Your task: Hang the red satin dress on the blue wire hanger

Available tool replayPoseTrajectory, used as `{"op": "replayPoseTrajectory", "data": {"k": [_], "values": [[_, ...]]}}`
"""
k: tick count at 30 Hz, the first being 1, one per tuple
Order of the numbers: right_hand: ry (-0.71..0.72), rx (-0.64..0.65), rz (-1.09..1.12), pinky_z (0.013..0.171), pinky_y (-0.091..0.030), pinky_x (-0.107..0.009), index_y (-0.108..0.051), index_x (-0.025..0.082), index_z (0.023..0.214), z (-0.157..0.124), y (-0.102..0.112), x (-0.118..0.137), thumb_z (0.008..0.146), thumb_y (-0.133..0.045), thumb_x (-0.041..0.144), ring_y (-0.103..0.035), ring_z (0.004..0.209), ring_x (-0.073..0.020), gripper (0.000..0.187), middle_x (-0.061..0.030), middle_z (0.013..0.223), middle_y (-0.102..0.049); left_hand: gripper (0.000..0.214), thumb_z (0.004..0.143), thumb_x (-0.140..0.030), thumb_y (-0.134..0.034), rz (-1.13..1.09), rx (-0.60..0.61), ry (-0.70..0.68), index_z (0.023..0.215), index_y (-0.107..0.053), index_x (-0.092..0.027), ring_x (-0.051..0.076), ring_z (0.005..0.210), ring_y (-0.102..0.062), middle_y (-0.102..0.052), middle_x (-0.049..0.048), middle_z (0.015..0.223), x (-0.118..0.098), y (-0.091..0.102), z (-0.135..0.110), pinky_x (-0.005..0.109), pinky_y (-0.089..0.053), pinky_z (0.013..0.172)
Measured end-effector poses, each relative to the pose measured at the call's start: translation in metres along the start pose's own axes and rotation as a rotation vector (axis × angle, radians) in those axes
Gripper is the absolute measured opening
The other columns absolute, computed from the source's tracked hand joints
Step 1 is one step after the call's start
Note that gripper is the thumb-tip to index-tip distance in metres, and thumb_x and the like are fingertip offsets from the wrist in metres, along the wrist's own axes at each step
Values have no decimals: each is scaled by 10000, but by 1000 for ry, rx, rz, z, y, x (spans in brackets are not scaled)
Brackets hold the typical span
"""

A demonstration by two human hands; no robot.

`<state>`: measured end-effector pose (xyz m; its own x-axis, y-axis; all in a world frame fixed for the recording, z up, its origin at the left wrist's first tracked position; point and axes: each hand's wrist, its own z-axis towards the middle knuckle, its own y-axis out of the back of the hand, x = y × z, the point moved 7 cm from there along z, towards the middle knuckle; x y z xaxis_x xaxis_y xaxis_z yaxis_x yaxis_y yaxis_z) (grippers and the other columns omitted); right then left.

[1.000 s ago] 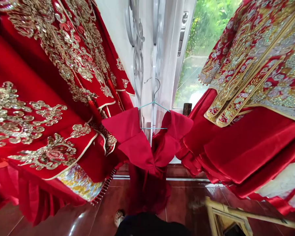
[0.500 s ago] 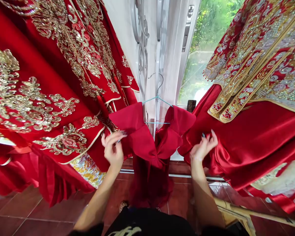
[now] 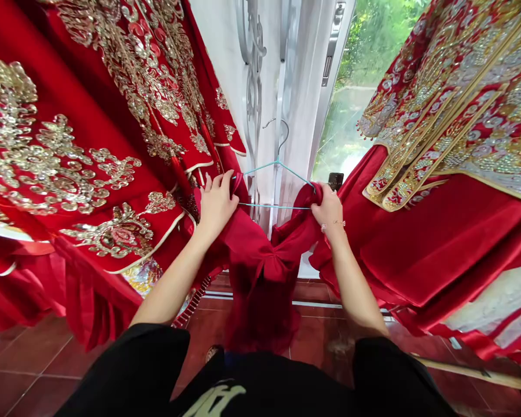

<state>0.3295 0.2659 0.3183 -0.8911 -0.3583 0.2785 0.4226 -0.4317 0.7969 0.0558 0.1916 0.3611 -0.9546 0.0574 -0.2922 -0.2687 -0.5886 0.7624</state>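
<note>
A dark red dress with a V-shaped neckline hangs in front of me on a thin light-blue wire hanger. The hanger's hook stands up free at the top. My left hand is closed on the dress's left shoulder near the hanger's end. On the other side, my right hand grips the right shoulder, where the cloth bunches over the wire. My fingertips are partly hidden by the hands and cloth. The skirt falls toward the floor by my feet.
Red gowns with gold beading hang close on the left. A beaded jacket over a red satin skirt hangs on the right. Behind are a white metal grille, a glass door and a small black device. Red tiles cover the floor.
Both hands have moved up and inward from beside the dress and closed on its shoulders. The shoulder pieces, spread wide before, are now gathered in toward the hanger's ends.
</note>
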Motion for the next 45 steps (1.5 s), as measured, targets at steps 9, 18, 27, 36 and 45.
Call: {"op": "replayPoseTrajectory", "data": {"k": [9,18,27,36,45], "values": [[-143,-25,83,893,-539,-492,-608,229,1267,-5,17,-19,748,-484,151,-673,1046,-352,539,-121,1097,-742,636,838,-116,-490,-18,92,-98,1465,-471,-220,332,1367,-504,-567,93,1453,-1,19,-7,495,-442,1134],[-132,-122,189,1038,-420,-528,-551,205,1315,0,-7,-30,707,-517,150,-540,1170,-331,611,-141,1248,-638,619,862,-156,-547,-14,22,-62,1468,-444,-229,324,1349,-518,-568,122,1439,5,10,-9,578,-357,1157],[-120,-114,136,1013,-413,-498,-530,206,1343,-12,0,-20,722,-513,138,-496,1127,-328,626,-140,1248,-613,601,842,-157,-572,-131,61,-35,1428,-476,-251,284,1311,-559,-584,77,1427,20,16,-5,481,-418,1145],[-265,-24,-62,748,-498,-421,-529,196,1323,-27,16,-4,799,-488,122,-484,1088,-336,531,-168,1247,-590,645,801,-102,-551,-146,57,-54,1430,-484,-231,310,1299,-561,-588,89,1410,22,12,1,484,-466,1097],[-263,-9,-106,701,-485,-384,-499,190,1337,-35,16,1,830,-484,140,-473,1089,-318,510,-168,1252,-574,588,792,-160,-595,-271,0,-167,1375,-517,-169,288,1310,-539,-586,126,1390,38,-1,6,496,-366,1171]]}}
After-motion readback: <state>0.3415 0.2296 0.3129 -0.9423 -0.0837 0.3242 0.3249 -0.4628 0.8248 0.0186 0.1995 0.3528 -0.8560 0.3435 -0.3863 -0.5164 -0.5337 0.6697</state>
